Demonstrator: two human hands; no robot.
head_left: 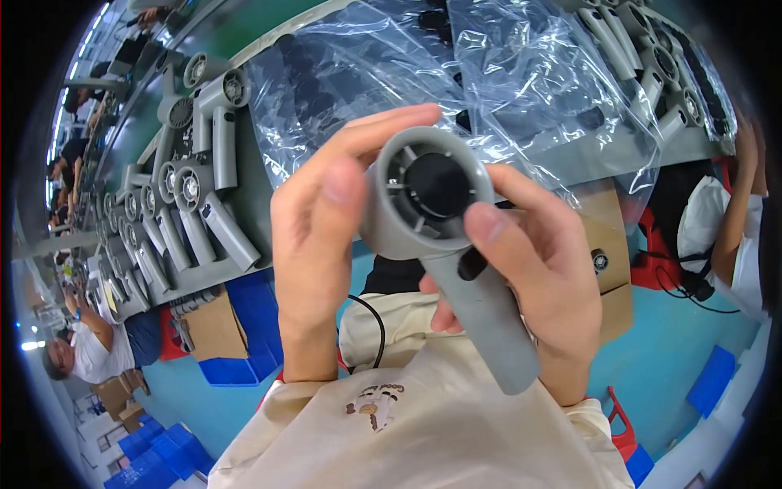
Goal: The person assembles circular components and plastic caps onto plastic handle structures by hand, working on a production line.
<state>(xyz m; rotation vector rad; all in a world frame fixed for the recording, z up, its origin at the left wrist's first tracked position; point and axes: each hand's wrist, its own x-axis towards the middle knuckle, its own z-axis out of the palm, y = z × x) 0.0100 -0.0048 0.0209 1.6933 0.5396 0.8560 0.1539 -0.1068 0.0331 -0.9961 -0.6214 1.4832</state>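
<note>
A grey handheld fan (482,314) is up in front of my chest, its round head facing me and its handle slanting down to the right. Black fills the middle of the head, with short vanes around it. My right hand (546,261) is closed around the fan where head and handle meet, thumb on the rim. At the head's left side is my left hand (318,220), fingers stretched along its far edge and thumb apart, slightly blurred. Whether the left fingers touch the head, I cannot tell.
Clear plastic sheeting (350,69) covers much of the grey bench (562,167). Many grey fans (191,187) lie at the left, and more fans (652,61) at the far right. Cardboard boxes (213,326) and a blue bin (254,330) stand below. Another person's arm (737,212) is at the right.
</note>
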